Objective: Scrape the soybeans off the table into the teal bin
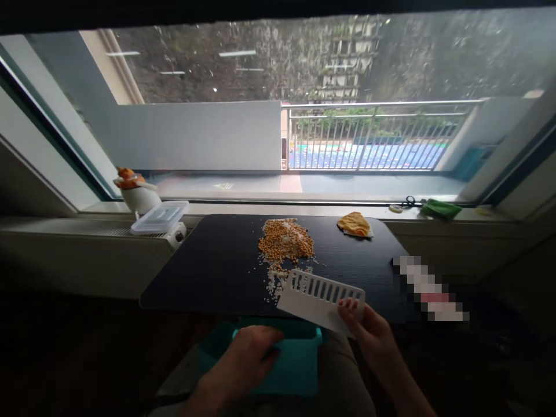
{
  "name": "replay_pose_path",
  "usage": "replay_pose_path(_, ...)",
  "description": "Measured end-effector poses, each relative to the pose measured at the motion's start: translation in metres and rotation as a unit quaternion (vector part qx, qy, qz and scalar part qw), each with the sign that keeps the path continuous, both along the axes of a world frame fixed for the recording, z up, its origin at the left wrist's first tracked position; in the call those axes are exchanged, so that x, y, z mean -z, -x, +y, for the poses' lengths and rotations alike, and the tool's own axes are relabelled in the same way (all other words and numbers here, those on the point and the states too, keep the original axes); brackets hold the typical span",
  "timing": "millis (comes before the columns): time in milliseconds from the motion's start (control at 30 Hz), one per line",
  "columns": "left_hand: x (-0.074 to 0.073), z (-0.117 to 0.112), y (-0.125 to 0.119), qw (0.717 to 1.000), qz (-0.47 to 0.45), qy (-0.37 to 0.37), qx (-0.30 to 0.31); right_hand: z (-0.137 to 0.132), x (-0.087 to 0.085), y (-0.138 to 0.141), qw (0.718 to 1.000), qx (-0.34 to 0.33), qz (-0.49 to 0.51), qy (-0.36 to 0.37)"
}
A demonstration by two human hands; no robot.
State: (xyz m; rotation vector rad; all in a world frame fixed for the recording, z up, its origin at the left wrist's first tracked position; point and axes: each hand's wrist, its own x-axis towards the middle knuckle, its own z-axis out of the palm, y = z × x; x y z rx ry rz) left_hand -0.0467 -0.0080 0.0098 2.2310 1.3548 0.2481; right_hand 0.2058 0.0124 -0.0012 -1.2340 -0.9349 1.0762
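Note:
My right hand (369, 327) is closed on one end of a flat white slotted plastic piece (310, 307), tilted over the table's front edge. Its far end reaches the scattered white grains (274, 284), which look like rice. Behind these lies a pile of round tan beans (284, 240) mixed with more white grains. My left hand (249, 356) is closed over the rim of a teal plastic bin (295, 365), which rests at my lap just below the table edge. The bin's inside is mostly hidden.
The dark table (195, 272) stands against the window sill. A folded yellow cloth (355, 224) lies at its back right. A clear plastic box (160, 218) and a white-and-orange figure (138, 191) are at left. On the right sill sit a green cloth (439, 209) and scissors (408, 201).

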Motion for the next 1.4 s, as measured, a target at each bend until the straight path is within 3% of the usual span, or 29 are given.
replay_pose_path(133, 0.003, 0.005, -0.001, 1.0, 0.003, -0.009, 0.022, 0.01, 0.009, 0.001, 1.0, -0.007, -0.027, -0.016)
replay_pose_path(400, 0.004, 0.01, 0.001, 0.998, -0.016, -0.035, 0.042, 0.038, 0.001, -0.022, 0.994, 0.1, -0.034, 0.018)
replay_pose_path(533, 0.003, 0.009, 0.006, 0.995, -0.03, -0.087, 0.048, 0.043, -0.007, -0.013, 0.998, 0.054, -0.026, 0.032)
replay_pose_path(667, 0.001, 0.014, 0.008, 0.994, -0.024, -0.083, 0.065, 0.045, -0.009, -0.003, 0.998, 0.021, -0.02, 0.051)
replay_pose_path(833, -0.002, 0.018, 0.009, 0.994, -0.025, -0.062, 0.086, 0.044, -0.009, -0.018, 0.989, 0.095, -0.05, 0.098)
replay_pose_path(1033, -0.003, 0.018, 0.008, 0.994, -0.034, -0.05, 0.088, 0.048, -0.019, -0.037, 0.975, 0.168, -0.099, 0.105)
replay_pose_path(1167, -0.004, 0.018, 0.006, 0.995, -0.035, -0.044, 0.08, 0.059, -0.027, -0.036, 0.98, 0.149, -0.095, 0.091)
replay_pose_path(1400, -0.006, 0.019, 0.004, 0.996, -0.039, -0.037, 0.076, 0.078, -0.026, -0.027, 0.99, 0.066, -0.115, 0.054)
